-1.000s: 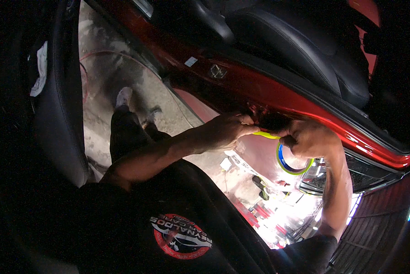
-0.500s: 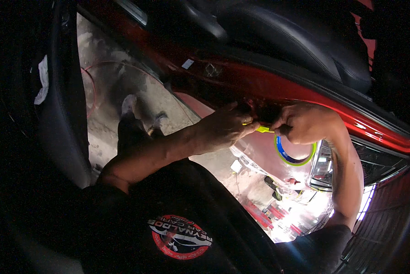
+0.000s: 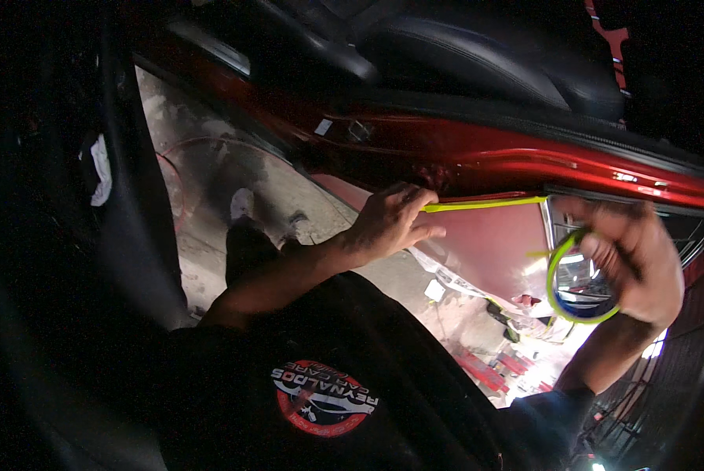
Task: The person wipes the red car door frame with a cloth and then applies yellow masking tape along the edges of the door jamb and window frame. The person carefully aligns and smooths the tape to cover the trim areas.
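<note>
Left hand (image 3: 387, 224) fingers pressed on end of yellow-green tape strip (image 3: 485, 205) along red car sill (image 3: 525, 165) lower edge | right hand (image 3: 634, 255) clamped around tape roll (image 3: 576, 279), strip taut between | black seat (image 3: 477, 55) above sill

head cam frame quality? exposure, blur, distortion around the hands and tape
Head view: mostly underexposed, with left side and top corners near black; background at lower right blown out; right hand and tape roll motion-blurred; left hand and yellow-green tape strip fairly sharp; fisheye bends the red sill.
</note>
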`<state>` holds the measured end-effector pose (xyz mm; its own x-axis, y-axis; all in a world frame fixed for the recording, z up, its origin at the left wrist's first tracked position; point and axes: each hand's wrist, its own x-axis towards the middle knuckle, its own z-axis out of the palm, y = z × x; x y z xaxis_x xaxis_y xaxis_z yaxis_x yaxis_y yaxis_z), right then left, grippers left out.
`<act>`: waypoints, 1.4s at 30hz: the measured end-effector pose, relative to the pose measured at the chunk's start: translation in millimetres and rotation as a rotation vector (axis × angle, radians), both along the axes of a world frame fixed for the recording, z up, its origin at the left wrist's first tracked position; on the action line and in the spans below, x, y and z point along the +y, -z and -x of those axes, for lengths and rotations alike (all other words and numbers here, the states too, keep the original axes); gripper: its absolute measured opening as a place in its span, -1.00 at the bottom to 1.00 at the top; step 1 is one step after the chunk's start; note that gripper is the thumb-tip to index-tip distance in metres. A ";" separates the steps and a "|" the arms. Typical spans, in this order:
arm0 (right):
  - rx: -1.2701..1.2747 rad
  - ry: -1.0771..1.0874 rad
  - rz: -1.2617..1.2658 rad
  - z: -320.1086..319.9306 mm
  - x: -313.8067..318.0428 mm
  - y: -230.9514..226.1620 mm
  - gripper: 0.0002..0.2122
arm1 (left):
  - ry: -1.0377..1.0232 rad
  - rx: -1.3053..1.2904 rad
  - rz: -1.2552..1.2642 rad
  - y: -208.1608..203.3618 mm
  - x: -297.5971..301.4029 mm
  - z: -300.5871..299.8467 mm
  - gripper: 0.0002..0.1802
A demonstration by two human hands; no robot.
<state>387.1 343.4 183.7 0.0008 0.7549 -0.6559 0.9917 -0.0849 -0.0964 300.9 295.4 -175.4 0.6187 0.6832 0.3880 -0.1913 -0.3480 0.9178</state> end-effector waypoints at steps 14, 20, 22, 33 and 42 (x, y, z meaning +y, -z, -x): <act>0.424 0.355 -0.176 -54.0 -224.7 81.2 -0.59 | 0.157 0.229 -0.052 -3.7 28.1 10.3 -0.69; 0.634 0.447 -0.320 -68.1 -288.1 143.1 -0.63 | -0.135 0.271 -0.133 6.5 -8.6 1.3 -0.59; 0.692 0.458 -0.372 -76.5 -305.8 160.6 -0.64 | -0.186 0.300 -0.219 14.9 -10.5 -0.5 -0.69; 0.799 0.558 -0.330 -129.9 -370.6 183.9 -0.65 | -0.131 0.385 -0.114 11.1 -36.4 2.7 -0.65; 0.865 0.492 -0.389 -149.2 -398.4 197.5 -0.63 | -0.328 0.309 0.054 -21.3 -49.8 -25.1 -0.76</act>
